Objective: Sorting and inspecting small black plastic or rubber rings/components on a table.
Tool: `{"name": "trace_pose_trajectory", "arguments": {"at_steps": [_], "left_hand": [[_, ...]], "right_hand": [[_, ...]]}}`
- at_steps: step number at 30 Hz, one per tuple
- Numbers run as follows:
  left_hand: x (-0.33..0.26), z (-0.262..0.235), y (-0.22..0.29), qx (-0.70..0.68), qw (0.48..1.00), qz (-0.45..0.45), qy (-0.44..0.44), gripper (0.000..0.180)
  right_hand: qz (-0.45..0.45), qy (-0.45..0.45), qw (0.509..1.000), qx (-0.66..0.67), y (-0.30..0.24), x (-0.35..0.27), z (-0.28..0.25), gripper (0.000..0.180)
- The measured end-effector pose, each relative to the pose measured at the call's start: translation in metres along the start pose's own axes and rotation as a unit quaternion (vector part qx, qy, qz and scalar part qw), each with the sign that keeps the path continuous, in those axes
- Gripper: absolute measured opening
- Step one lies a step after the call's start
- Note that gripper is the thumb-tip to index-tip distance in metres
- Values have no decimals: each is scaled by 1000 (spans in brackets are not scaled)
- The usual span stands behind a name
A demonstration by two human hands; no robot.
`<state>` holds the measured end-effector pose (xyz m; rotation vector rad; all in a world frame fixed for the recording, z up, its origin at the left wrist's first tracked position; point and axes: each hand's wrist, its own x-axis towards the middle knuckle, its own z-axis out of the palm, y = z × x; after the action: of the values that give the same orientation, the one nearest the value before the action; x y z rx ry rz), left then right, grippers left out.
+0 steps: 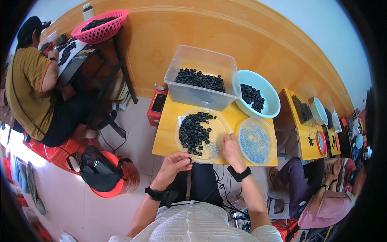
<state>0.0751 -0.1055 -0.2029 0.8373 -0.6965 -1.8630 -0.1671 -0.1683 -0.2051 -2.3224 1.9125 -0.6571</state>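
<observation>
My left hand hovers at the near edge of the small yellow table, pinching a small black ring between its fingertips. My right hand rests with fingers curled on the rim of a clear round tray that holds several black rings; what it grips is hidden. To the right lies a second clear round tray spread with small bluish parts.
A clear plastic bin and a light blue bowl, both with black rings, stand at the table's far side. A person sits at the left by a pink basket. Another person sits at the lower right. A red stool carries a black bag.
</observation>
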Motion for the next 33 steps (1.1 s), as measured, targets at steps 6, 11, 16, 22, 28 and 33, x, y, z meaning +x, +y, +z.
{"name": "trace_pose_trajectory", "arguments": {"at_steps": [6, 11, 16, 22, 28, 33], "left_hand": [[5, 8, 0, -41, 999, -7, -14, 18], [6, 13, -2, -14, 1000, 13, -10, 17], [6, 12, -1, 22, 998, 43, -29, 19], [2, 11, 4, 41, 997, 51, -48, 18], [5, 13, 1, 7, 997, 59, -51, 17], [5, 15, 5, 8, 996, 58, -71, 17]], "right_hand": [[68, -92, 892, 437, -58, -15, -24, 10], [66, -162, 820, 544, -71, -23, -23, 14], [67, -168, 817, 547, -71, -22, -25, 10], [51, -171, 836, 519, -79, -20, -35, 8], [-42, -107, 887, 448, -83, -17, -50, 9], [44, -35, 901, 431, -65, -11, -50, 9]]}}
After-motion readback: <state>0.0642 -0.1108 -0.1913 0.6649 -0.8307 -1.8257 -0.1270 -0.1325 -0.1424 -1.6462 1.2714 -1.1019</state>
